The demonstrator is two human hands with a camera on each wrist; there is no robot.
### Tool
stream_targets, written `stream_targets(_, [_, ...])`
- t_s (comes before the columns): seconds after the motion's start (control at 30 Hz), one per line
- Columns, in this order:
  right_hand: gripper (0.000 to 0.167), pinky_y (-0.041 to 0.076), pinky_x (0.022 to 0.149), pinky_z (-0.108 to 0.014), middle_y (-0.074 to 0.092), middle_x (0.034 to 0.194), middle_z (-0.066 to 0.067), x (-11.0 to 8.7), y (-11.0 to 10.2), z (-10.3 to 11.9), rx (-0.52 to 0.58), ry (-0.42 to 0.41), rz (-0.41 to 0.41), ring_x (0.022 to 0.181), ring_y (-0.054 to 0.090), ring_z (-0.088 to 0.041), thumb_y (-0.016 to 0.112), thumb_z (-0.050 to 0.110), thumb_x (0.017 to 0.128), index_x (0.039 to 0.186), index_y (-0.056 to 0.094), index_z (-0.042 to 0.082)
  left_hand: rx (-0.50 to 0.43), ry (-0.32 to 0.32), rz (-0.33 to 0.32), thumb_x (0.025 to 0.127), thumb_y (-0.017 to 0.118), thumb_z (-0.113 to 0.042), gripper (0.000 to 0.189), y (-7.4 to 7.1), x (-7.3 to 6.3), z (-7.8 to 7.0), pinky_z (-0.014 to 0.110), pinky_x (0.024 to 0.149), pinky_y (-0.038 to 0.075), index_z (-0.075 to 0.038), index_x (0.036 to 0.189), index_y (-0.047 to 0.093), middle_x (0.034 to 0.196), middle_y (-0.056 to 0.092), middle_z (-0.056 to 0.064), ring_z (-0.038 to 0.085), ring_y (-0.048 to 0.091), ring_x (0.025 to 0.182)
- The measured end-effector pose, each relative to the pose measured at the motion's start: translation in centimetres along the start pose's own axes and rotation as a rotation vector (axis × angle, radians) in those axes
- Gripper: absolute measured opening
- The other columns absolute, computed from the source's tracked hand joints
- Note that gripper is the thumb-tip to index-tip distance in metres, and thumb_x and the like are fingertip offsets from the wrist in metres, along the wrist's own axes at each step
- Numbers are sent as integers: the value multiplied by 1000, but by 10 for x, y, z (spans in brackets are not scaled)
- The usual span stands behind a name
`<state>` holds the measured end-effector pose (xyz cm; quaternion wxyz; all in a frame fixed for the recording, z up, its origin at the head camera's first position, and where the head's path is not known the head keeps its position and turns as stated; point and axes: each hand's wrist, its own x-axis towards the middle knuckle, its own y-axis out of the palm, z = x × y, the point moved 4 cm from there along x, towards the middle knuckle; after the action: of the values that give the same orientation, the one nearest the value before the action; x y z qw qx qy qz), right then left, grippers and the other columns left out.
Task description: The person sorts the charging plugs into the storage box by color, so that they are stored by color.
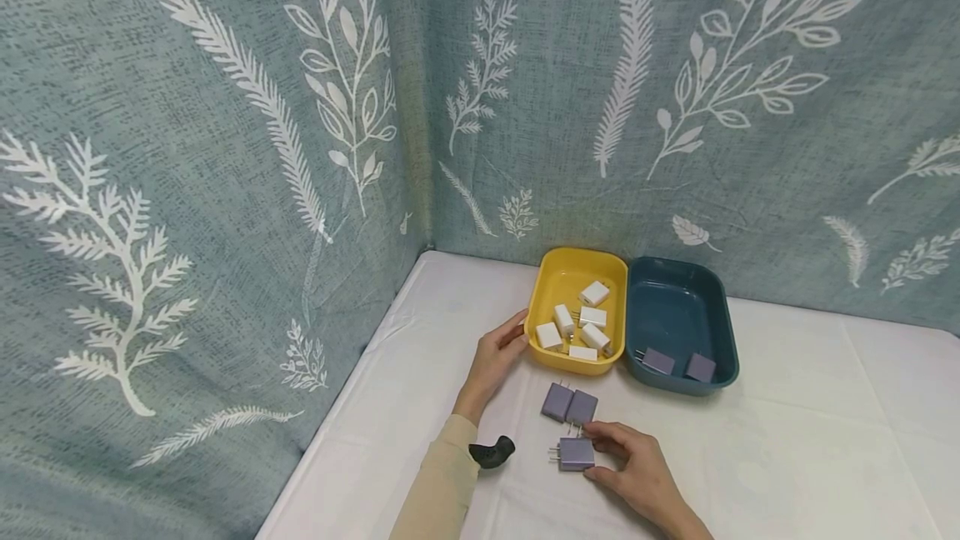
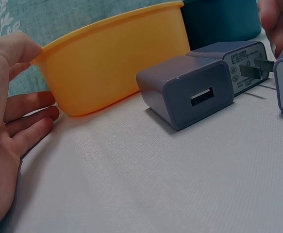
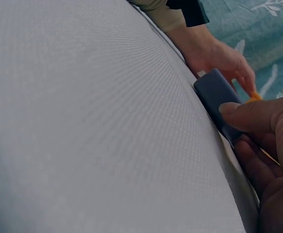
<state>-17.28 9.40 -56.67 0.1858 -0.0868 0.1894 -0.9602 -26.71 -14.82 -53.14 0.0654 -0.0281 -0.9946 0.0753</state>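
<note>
My left hand [image 1: 492, 363] rests against the left side of a yellow bin [image 1: 537, 297], fingertips at its rim and outer wall. Several white USB charger plugs [image 1: 594, 317] lie in that bin. With thumb and fingers, my right hand [image 1: 636, 467] pinches a purple USB charger plug [image 1: 577, 454] by its near and far sides, prongs pointing left. Just beyond it, two more purple charger plugs [image 1: 557, 401] lie side by side on the white cloth. In the left wrist view, one purple plug [image 2: 190, 90] shows its USB port.
A dark blue bin [image 1: 678, 307] stands against the yellow bin's right side, with two purple plugs [image 1: 701, 367] at its near end. A black curved object [image 1: 492, 452] is by the left sleeve. Patterned blue-green cloth [image 1: 525, 107] hangs behind and at the left of the table.
</note>
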Motion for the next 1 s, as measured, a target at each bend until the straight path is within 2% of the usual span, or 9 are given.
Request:
stream_targets(0.17, [51,55,90,-21,71,114,-8,-1,-1,3,49,18,-4,101,66,-4,84,3,69,117,67,7,-3,8,10,97,57,-15,48,0,0,-1,22,99,49,-7,144,47,141,55,18,31,56,126])
stream_targets(0.43, [49,55,89,-21,71,114,-11,-1,-2,4,72,31,-8,100,66,-2,84,3,69,115,68,6,6,-4,6,97,57,-15,48,0,-1,-1,27,101,49,-8,144,48,142,54,16,30,56,127])
stream_targets(0.8, [50,55,90,-22,69,116,-16,-1,-3,4,133,78,-35,101,67,-2,83,0,69,115,67,2,9,-1,11,98,57,-16,48,0,-1,-2,24,99,50,-9,144,48,140,56,17,29,56,126])
stream_targets(1.0, [49,56,88,-23,69,114,-17,0,-4,4,150,57,-63,99,67,-2,82,-3,68,115,67,0,10,-5,5,97,57,-16,47,-1,-1,-1,24,99,50,-11,144,49,139,57,16,29,57,126])
